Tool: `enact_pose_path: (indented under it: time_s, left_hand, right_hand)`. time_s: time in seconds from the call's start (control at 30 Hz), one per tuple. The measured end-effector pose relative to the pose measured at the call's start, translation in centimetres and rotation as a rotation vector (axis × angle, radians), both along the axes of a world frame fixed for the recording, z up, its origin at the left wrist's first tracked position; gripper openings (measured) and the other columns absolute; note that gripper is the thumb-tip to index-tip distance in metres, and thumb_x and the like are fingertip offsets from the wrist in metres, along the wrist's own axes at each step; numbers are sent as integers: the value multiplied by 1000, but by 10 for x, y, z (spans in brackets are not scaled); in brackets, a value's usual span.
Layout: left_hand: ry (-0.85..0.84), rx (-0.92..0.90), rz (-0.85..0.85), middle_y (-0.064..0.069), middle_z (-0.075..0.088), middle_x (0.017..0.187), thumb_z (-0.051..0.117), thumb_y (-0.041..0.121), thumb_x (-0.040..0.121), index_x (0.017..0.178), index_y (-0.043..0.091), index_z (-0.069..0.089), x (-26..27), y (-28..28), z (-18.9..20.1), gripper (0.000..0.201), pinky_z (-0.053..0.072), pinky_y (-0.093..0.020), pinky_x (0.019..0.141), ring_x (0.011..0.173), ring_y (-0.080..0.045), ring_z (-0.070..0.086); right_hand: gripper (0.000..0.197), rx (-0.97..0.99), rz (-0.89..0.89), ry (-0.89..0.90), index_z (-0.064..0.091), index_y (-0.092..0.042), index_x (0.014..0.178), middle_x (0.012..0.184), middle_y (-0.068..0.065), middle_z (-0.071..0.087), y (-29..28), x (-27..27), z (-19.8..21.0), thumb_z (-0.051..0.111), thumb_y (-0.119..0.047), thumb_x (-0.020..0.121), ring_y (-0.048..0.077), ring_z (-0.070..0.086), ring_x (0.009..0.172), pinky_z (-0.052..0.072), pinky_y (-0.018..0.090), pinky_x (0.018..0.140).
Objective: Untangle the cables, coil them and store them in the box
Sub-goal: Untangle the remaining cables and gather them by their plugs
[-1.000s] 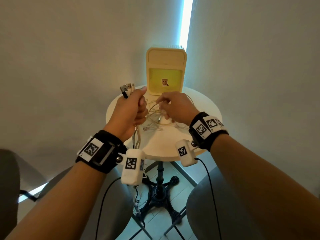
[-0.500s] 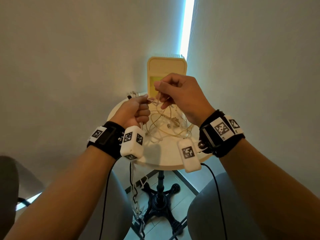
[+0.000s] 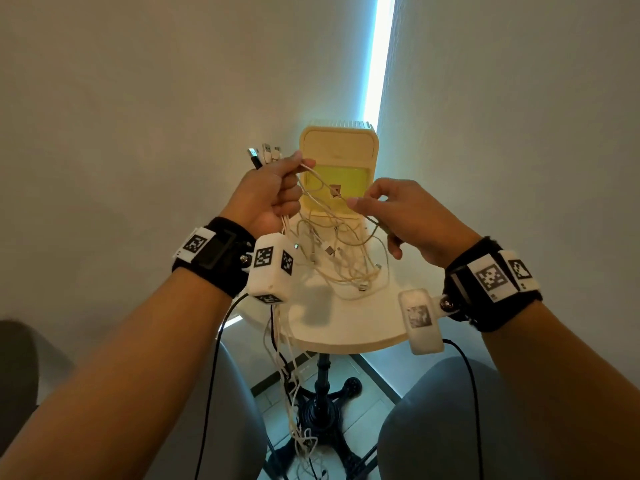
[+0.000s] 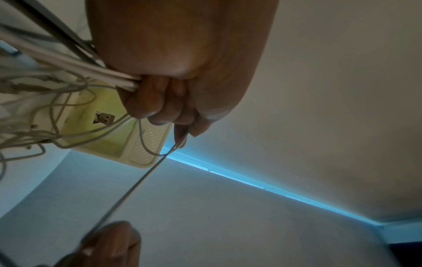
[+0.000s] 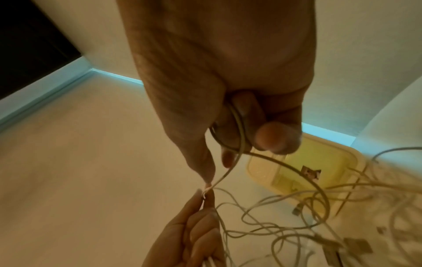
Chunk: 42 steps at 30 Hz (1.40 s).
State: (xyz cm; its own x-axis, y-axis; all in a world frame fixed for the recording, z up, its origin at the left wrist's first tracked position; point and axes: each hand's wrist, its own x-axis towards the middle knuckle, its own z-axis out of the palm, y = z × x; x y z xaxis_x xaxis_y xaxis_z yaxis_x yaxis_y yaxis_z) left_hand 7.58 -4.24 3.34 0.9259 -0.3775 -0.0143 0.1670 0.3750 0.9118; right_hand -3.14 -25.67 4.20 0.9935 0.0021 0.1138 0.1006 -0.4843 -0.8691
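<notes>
right hand [image 3: 412, 216] lowered since before, pinching one strand | left hand [image 3: 266, 195] fists cables [image 3: 332, 251], plugs above fingers

Since a second ago the left hand [image 3: 273, 192] has risen, lifting the cables [image 3: 332, 251] off the table [image 3: 346, 327] into a hanging tangle. The right hand [image 3: 412, 216] has moved right, drawing one strand [image 4: 137, 184] taut between both hands.

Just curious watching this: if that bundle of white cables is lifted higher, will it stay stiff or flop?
Probably flop: the cables sag in loose loops below the left hand. Likely light, since fingers alone hold them. Loops may snag.
</notes>
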Motion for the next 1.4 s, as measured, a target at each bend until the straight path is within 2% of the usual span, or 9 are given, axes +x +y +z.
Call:
enact_pose_path:
  time_s: [0.07, 0.2, 0.4, 0.93, 1.03, 1.1, 1.2, 1.27, 1.4]
  left_hand:
    - [-21, 28, -12, 9, 21, 52, 57, 30, 110, 102, 10, 71, -1, -3, -4, 25, 18, -20, 34, 40, -5, 17]
    - [-44, 58, 30, 9, 20, 54, 65, 31, 106, 121, 7, 69, 4, -7, -17, 29, 20, -20, 34, 42, -6, 17]
    - [132, 80, 70, 10, 19, 48, 63, 38, 106, 106, 10, 63, 16, -6, -44, 28, 19, -19, 33, 36, -5, 17]
    - [294, 125, 112, 9, 24, 49, 59, 29, 106, 87, 11, 62, 28, 4, -66, 26, 19, -18, 31, 35, -6, 19]
    - [218, 204, 192, 8, 27, 54, 64, 24, 102, 85, 11, 65, 22, 4, -63, 22, 19, -21, 34, 41, -8, 21]
    - [139, 261, 284, 6, 34, 54, 67, 21, 99, 77, 11, 65, 17, 3, -60, 24, 21, -20, 36, 41, -9, 25]
    - [38, 322, 409, 3, 43, 52, 72, 19, 97, 72, 11, 63, 15, 2, -57, 27, 25, -19, 38, 39, -10, 31]
    - [-11, 330, 462, 8, 47, 46, 76, 20, 97, 78, 10, 62, 14, 2, -56, 25, 28, -18, 37, 35, -8, 35]
    - [-58, 362, 509, 5, 49, 55, 84, 28, 92, 80, 13, 58, 11, 3, -50, 33, 30, -19, 37, 33, -7, 32]
  right_hand:
    - [24, -145, 32, 19, 72, -12, 103, 87, -4, 71, -2, -2, 2, 76, -35, 96, 6, 43, 37, 46, 27, 39]
    - [14, -251, 17, -61, 81, -21, 90, 60, -3, 57, 1, 2, -1, 72, -29, 98, 9, 48, 44, 51, 29, 45]
    - [13, -219, -4, -224, 82, -26, 92, 81, 2, 75, 13, 8, 16, 70, -28, 98, 20, 72, 75, 61, 31, 55]
    - [19, 100, -30, -794, 77, -11, 109, 104, 10, 76, 21, 5, 84, 61, -21, 103, 31, 70, 95, 64, 40, 67]
    - [20, 21, -65, -644, 80, -14, 105, 94, 5, 79, 16, 10, 74, 64, -25, 101, 27, 74, 89, 66, 45, 74]
    - [20, -277, -109, -357, 82, -21, 106, 92, 1, 79, 9, 16, 63, 66, -31, 100, 19, 73, 80, 64, 43, 79]
    - [33, -737, -74, 63, 70, -29, 136, 136, 3, 66, 7, 20, 40, 56, -24, 107, 20, 67, 101, 53, 23, 81]
    - [47, -811, -97, 103, 58, -31, 150, 152, 9, 48, 12, 22, 34, 49, -14, 107, 27, 58, 127, 44, 24, 97]
    - [56, -801, -122, -41, 51, -33, 154, 155, 11, 36, 32, 24, 32, 48, -11, 102, 35, 43, 139, 38, 41, 116]
